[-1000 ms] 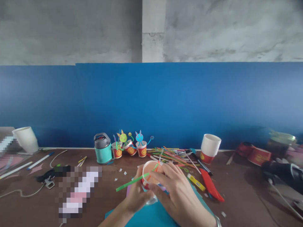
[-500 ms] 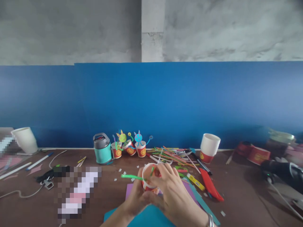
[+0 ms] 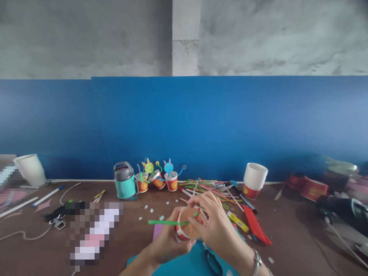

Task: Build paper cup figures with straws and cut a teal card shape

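My left hand point(image 3: 168, 239) wraps round a red and white paper cup point(image 3: 179, 231), tilted so that its open mouth faces me. A green straw point(image 3: 163, 222) passes through the cup's left wall, with a long piece sticking out to the left and the rest inside. My right hand point(image 3: 214, 218) reaches over the cup's right rim, its fingers closed on the green straw inside the cup. Below the hands lie blue paper point(image 3: 184, 264) and dark-handled scissors point(image 3: 213, 263).
Small cups with paper animal faces point(image 3: 171, 180) stand at the back beside a teal flask point(image 3: 124, 182). Loose coloured straws point(image 3: 212, 188), a yellow tube point(image 3: 238, 221), a red cutter-like object point(image 3: 255, 226) and stacked paper cups point(image 3: 254, 180) lie to the right.
The cup has shifted right and tipped so that more of its inside shows. My right hand has moved slightly right, and the scissors below have come into view.
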`<state>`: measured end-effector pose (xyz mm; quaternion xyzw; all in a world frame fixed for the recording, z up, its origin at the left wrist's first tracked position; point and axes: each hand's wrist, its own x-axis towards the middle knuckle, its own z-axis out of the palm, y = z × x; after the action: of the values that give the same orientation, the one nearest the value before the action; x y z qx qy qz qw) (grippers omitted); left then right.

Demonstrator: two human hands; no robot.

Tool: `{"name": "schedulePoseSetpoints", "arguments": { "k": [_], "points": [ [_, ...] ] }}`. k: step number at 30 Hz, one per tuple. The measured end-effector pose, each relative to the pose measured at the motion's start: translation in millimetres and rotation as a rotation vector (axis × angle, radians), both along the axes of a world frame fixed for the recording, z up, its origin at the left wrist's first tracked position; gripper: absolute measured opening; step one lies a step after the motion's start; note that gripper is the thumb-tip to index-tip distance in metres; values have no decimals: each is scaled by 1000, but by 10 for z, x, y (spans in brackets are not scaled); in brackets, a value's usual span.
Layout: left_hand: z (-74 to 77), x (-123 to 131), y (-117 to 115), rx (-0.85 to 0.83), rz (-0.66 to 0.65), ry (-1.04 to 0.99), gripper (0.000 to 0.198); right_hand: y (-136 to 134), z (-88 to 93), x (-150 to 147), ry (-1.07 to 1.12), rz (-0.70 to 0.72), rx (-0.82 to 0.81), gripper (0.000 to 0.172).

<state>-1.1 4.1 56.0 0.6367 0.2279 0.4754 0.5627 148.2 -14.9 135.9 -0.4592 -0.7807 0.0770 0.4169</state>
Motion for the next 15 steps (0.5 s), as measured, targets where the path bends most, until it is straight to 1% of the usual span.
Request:
{"name": "schedulePoseSetpoints", "arguments": {
  "k": [3,6,10,12,15],
  "points": [
    [-5,-4,16,-5,33,6,53,-52,70,18,-66,15,133,14],
    [-73,-28,53,3,72,26,57,-88,74,-12,-180,20,184,16],
    [-143,-76,75,70,148,88,59,-74,-37,-65,-285,25,154,19],
    [-179,-85,78,57,131,70,62,-55,-97,-66,-324,54,122,19],
    [-249,-71,86,2,63,27,64,-35,-153,-47,-359,78,89,16]
  ]
}}
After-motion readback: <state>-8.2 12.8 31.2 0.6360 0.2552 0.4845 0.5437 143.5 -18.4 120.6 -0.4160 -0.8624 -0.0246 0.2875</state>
